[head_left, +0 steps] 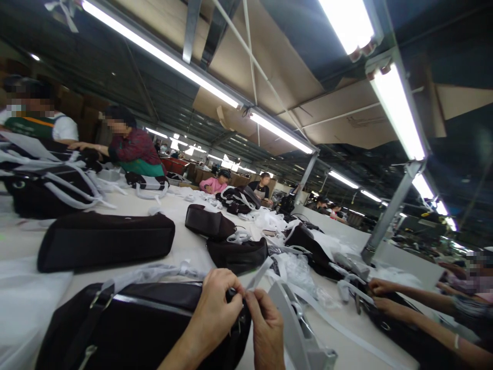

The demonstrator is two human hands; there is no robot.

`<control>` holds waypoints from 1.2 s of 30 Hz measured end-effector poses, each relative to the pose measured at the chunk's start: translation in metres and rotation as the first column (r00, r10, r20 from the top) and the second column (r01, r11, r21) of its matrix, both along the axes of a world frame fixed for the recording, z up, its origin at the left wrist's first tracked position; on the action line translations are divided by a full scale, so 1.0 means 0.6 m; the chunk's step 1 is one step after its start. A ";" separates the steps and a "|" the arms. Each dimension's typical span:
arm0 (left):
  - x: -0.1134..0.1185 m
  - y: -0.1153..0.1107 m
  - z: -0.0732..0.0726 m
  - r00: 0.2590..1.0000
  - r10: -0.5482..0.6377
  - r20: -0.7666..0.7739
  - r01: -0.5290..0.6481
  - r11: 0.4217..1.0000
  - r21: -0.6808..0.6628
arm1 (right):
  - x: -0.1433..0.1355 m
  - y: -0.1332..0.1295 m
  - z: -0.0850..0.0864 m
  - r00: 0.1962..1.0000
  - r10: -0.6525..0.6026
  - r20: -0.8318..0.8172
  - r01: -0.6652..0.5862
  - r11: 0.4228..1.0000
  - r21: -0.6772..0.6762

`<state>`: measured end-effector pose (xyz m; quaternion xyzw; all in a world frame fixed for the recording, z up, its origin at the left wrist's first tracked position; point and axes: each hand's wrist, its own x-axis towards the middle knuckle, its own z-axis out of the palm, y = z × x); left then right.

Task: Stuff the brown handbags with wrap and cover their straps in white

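Observation:
A black handbag (154, 329) lies on the white table right in front of me, its handle wrapped in white film. My left hand (219, 303) is closed at the bag's right end, thumb and forefinger pinched by the zipper end. Close beside it, my right hand (265, 324) pinches a white wrapping strip (259, 273) that sticks up between the two hands. What the left fingertips hold is hidden. Just right of my right hand stands a grey tape dispenser (295, 324), with a long white strip (339, 329) running past it across the table.
More black bags lie beyond, one long bag (108, 241) at left and another (236, 254) in the middle. Clear plastic wrap (300, 275) is heaped behind the dispenser. At right, a co-worker's hands (389, 298) work on a black bag. Other people stand around the table (185, 246).

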<state>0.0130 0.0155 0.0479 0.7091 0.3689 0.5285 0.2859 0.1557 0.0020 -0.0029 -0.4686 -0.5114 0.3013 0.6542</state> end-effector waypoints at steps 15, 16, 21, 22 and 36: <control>0.001 0.006 -0.003 1.000 -0.031 0.001 0.031 1.000 0.005 | 0.031 -0.018 0.068 0.924 0.267 0.274 -0.246 0.963 -0.107; 0.001 0.007 -0.003 1.000 -0.029 0.003 0.029 1.000 0.007 | 0.033 -0.019 0.072 0.915 0.290 0.279 -0.269 0.957 -0.110; -0.002 0.007 -0.003 0.999 -0.045 -0.003 0.045 0.999 -0.005 | 0.035 -0.028 0.083 0.879 0.358 0.314 -0.357 0.932 -0.063; -0.002 0.007 -0.003 0.999 -0.047 -0.005 0.047 0.999 -0.004 | 0.034 -0.029 0.084 0.868 0.356 0.347 -0.360 0.931 -0.057; -0.010 0.005 0.008 0.999 -0.051 -0.007 0.050 0.996 -0.071 | 0.066 0.043 0.103 0.759 0.603 0.247 -0.582 0.798 -0.159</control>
